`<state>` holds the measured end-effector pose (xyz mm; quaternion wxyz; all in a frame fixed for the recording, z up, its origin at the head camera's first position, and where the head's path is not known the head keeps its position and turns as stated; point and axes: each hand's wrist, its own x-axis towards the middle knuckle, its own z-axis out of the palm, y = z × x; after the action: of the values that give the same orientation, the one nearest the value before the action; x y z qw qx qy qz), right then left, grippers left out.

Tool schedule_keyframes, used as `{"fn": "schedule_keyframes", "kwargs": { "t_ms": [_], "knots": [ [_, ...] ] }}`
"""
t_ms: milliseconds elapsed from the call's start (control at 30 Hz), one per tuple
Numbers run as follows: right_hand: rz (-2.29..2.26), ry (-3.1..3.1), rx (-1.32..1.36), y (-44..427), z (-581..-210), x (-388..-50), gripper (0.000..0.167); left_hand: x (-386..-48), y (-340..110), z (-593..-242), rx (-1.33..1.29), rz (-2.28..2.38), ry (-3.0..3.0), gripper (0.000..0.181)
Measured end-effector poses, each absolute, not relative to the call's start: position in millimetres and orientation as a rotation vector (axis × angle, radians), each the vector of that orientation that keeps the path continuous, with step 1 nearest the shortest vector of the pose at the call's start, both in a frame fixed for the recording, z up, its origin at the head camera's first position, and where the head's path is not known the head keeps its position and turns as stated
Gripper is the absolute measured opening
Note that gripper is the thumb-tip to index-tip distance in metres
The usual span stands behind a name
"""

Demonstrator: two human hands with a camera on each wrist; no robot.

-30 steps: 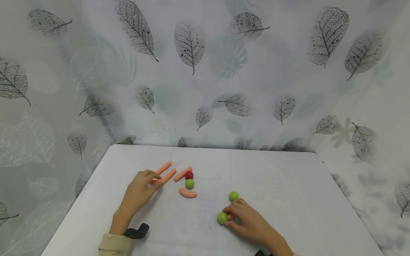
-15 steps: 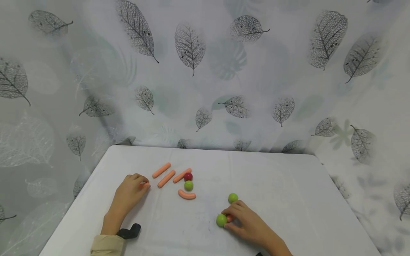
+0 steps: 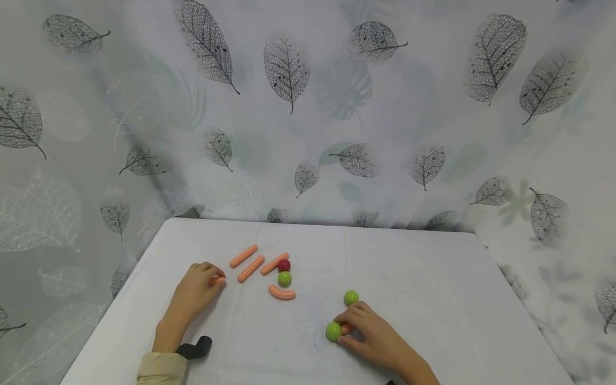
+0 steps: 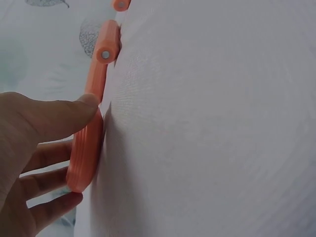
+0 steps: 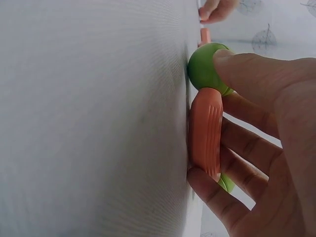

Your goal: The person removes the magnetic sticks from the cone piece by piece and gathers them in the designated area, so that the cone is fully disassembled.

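Observation:
The left hand pinches a curved orange magnetic rod at the left of the table; thumb on one side, fingers on the other. Just beyond it lie two straight orange rods, one showing a metal disc in its end. The right hand holds a short orange magnetic rod, its thumb pressing a green ball at the rod's end. In the head view that green ball shows beside the fingertips. Another green ball sits by the knuckles; whether it touches the rod is hidden.
Between the hands a red ball touches or nearly touches a straight orange rod, with a green ball before it. A curved orange rod lies nearer. The white table meets a leaf-patterned curtain behind.
The left hand has drawn back to the left with the curved rod, uncovering the two straight rods, then stayed nearly still. The right hand has kept its hold in the same place.

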<state>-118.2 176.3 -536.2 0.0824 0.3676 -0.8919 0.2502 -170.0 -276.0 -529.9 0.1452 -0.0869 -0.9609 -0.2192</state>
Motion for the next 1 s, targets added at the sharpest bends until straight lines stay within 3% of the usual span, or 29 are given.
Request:
{"fn": "schedule_keyframes", "kwargs": {
  "t_ms": [433, 667, 1000],
  "knots": [
    [0.841, -2.644, 1.232, 176, -536, -118, 0.028, -171, -278, -527, -0.294, -0.698, -2.805, 0.011],
    [0.666, -2.698, 1.202, 175, -532, -114, 0.041, -170, -277, -525, -0.33, -0.664, -2.783, 0.014],
    [0.572, -2.642, 1.29, 170, -528, -109, 0.041, -166, -267, -505, -0.359, -0.52, -2.691, 0.022]
  ]
}}
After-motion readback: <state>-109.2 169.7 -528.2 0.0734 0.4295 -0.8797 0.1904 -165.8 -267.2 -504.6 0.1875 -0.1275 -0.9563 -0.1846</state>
